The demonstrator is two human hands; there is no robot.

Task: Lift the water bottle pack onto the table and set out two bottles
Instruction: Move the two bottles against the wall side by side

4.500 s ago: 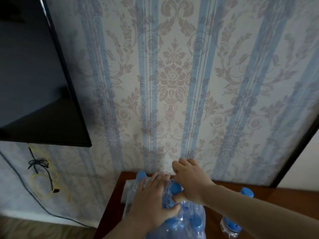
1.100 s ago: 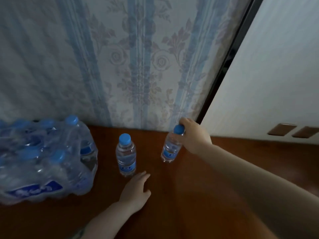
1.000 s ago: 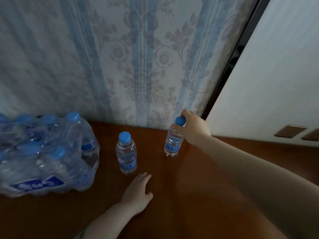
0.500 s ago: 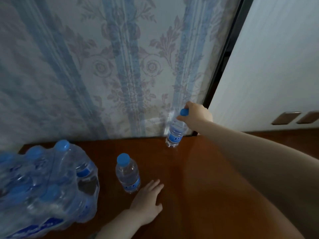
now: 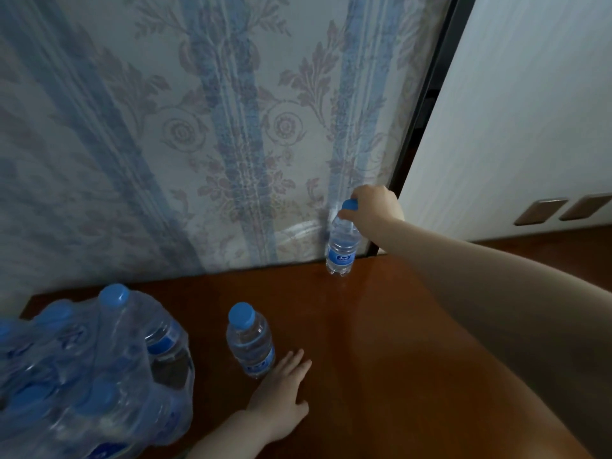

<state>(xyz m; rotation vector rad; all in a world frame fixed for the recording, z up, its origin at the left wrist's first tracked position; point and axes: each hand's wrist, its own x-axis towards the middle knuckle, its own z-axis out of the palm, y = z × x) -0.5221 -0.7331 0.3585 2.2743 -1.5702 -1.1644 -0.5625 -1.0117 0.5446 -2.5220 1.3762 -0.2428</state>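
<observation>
While the left hand [image 5: 281,397] lies flat and empty on the wooden table [image 5: 381,359], the shrink-wrapped bottle pack [image 5: 89,376] sits near-left, one bottle [image 5: 250,341] beside it — farther back, the right hand [image 5: 374,207] grips the second bottle [image 5: 341,248] by its cap, at the wallpapered wall [image 5: 198,127].

Table [image 5: 381,342] bare right of near bottle [image 5: 250,341]; pack [image 5: 92,376] blocks left

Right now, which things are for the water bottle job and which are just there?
For the job:
- bottle pack, on the table
- near bottle, standing alone
- far bottle, right hand gripping its cap
- left hand, flat on the table

Just there:
- patterned wallpaper
- white door
</observation>
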